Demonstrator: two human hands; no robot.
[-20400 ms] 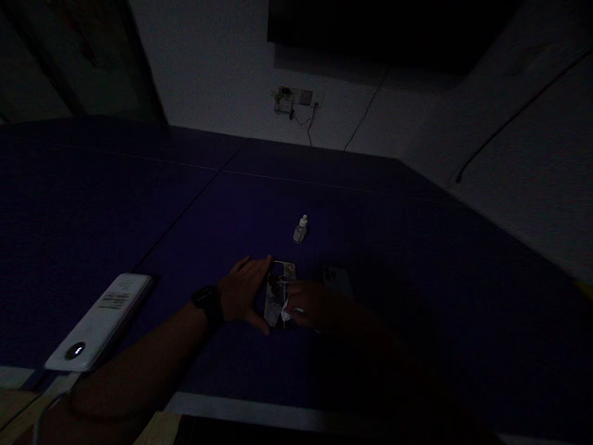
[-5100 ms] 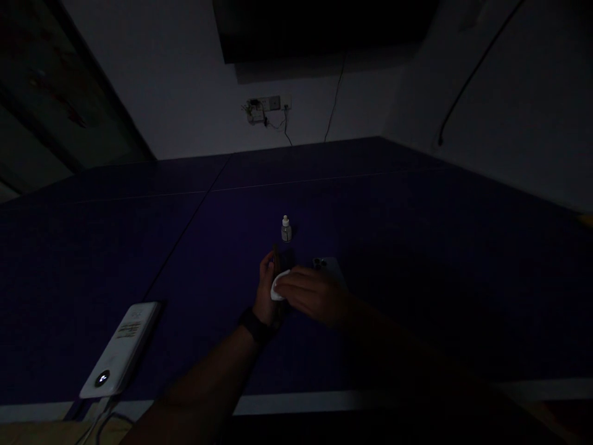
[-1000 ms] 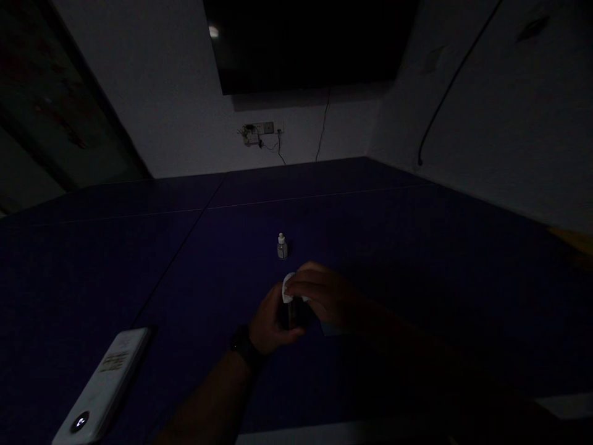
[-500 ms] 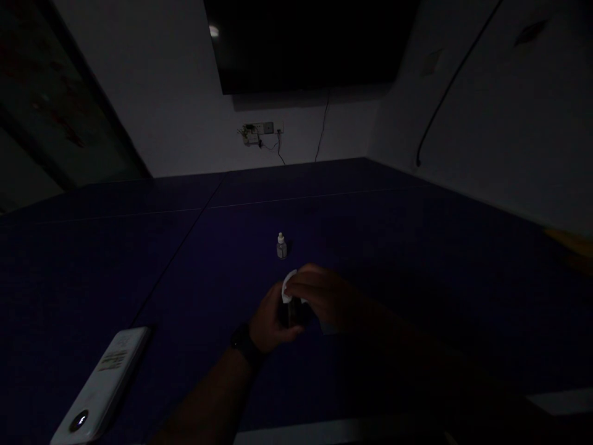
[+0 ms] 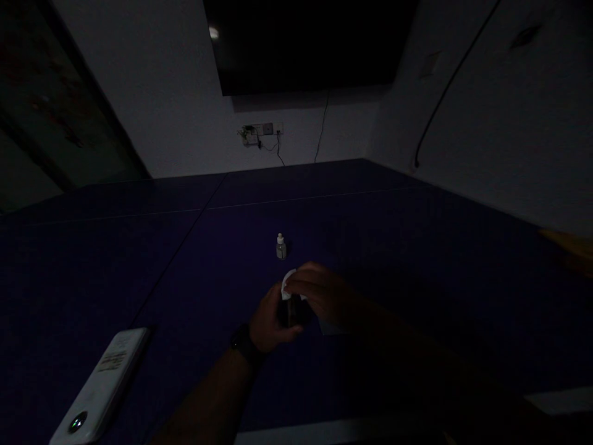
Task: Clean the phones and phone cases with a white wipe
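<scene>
My left hand [image 5: 270, 322], with a dark watch [image 5: 245, 343] on its wrist, is closed around a dark, glossy object [image 5: 291, 313]; the dim light hides its kind. My right hand [image 5: 319, 289] is closed on a thin white cloth [image 5: 287, 283], fingers pressing it against the far edge of the dark object. Part of the cloth is hidden under the fingers. Just beyond my hands, a small clear bottle [image 5: 281, 251] with a white dropper-style cap stands upright on the blue table [image 5: 222, 259]. Under my right hand a greyish flat thing [image 5: 332, 328] partly shows.
A white power-bank-like device [image 5: 99, 386] with a small lit display lies at the lower left. At the back, a wall socket strip [image 5: 259, 130] with cables sits under a dark television [image 5: 315, 43]. Something yellow [image 5: 567, 244] is at the right edge.
My right hand and the white cloth have shifted very slightly against the dark object, which seems tilted a little differently. The bottle and the white device stay in place.
</scene>
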